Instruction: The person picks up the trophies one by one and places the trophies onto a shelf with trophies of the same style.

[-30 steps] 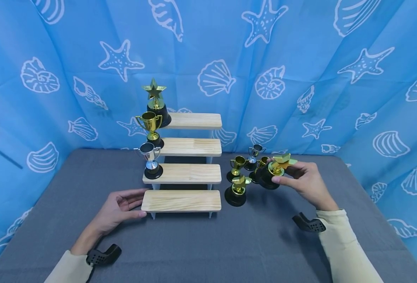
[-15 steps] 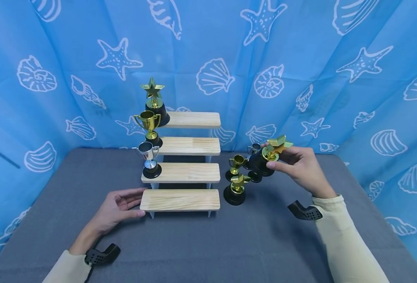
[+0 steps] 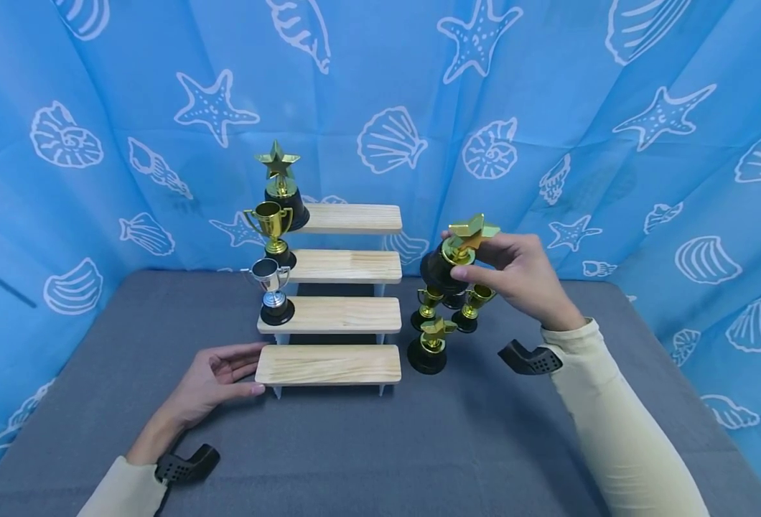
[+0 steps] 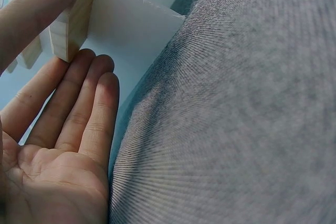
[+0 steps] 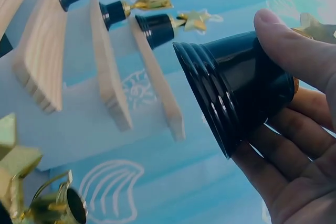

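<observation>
Trophies (image 3: 269, 220) are occupying three of four steps (image 3: 355, 267); we are judging three placed, five remaining. Our right hand (image 3: 519, 276) is gripping one star trophy (image 3: 444, 270) above the table (image 3: 380, 452), where two gold cups (image 3: 474, 303), one small star (image 3: 429, 350) and one mostly hidden piece (image 3: 456, 300) are standing; our left hand (image 3: 215, 384) is resting, uncurled, against the bottom step (image 3: 329, 365).

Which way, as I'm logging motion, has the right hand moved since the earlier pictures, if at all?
Yes: in the head view, the right hand, gripping a trophy, has moved up and left, nearer the rack.

The held trophy's base (image 5: 239, 85) looks glossy plastic, the shelves (image 3: 329, 365) smooth wood, the tablecloth (image 4: 247, 108) matt, woven.
</observation>
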